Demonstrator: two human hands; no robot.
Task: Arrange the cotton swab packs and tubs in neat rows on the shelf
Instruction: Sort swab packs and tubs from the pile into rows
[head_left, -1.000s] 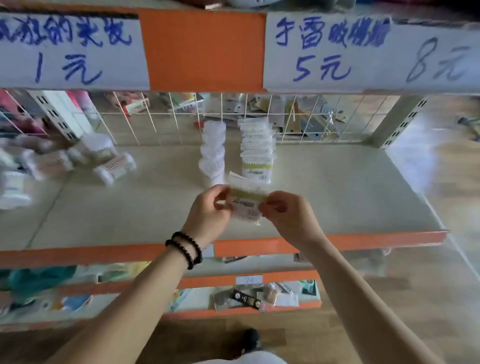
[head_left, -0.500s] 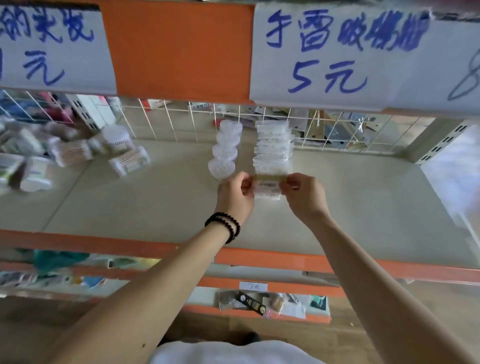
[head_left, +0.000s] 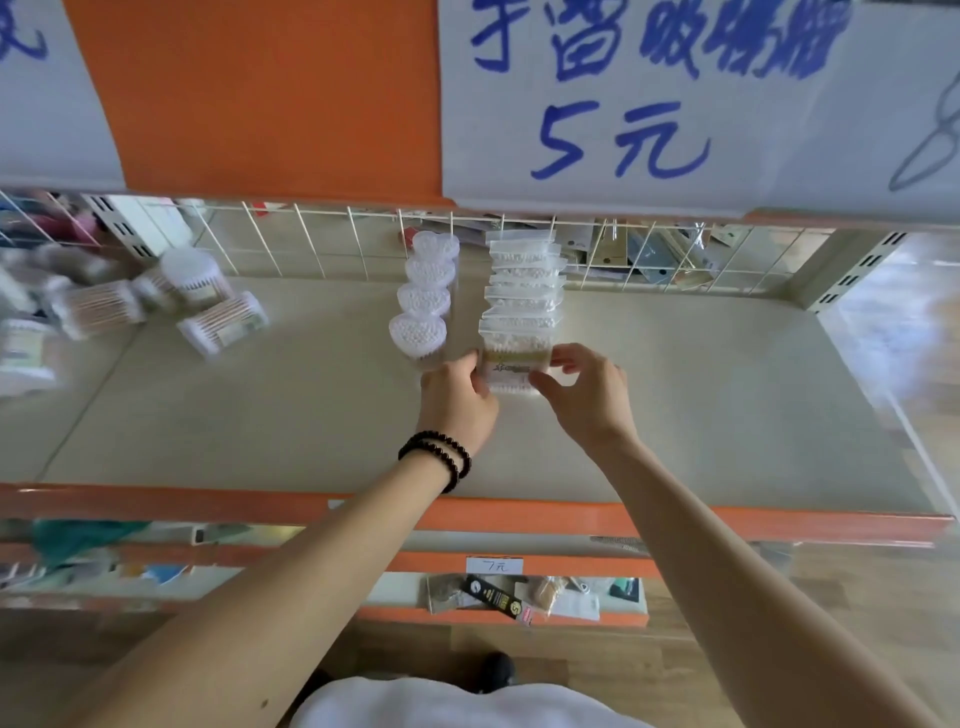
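A clear cotton swab pack (head_left: 511, 364) with a yellow-green label stands at the front of a row of several like packs (head_left: 523, 291) on the beige shelf (head_left: 701, 395). My left hand (head_left: 457, 400) pinches the pack's left edge and my right hand (head_left: 584, 395) pinches its right edge. Left of that row runs a row of several heart-shaped swab tubs (head_left: 422, 299). Loose round tubs lie tumbled at the far left, one upright (head_left: 189, 275) and one on its side (head_left: 223, 325).
A white wire grid (head_left: 311, 244) backs the shelf. An orange rail (head_left: 675, 519) edges its front. Paper price signs (head_left: 623, 104) hang overhead. A lower shelf holds small packets (head_left: 498, 597). The right half of the shelf surface is bare.
Both hands carried the pack forward from near the shelf's front edge and set it against the front of the pack row. The camera moved closer and to the right.
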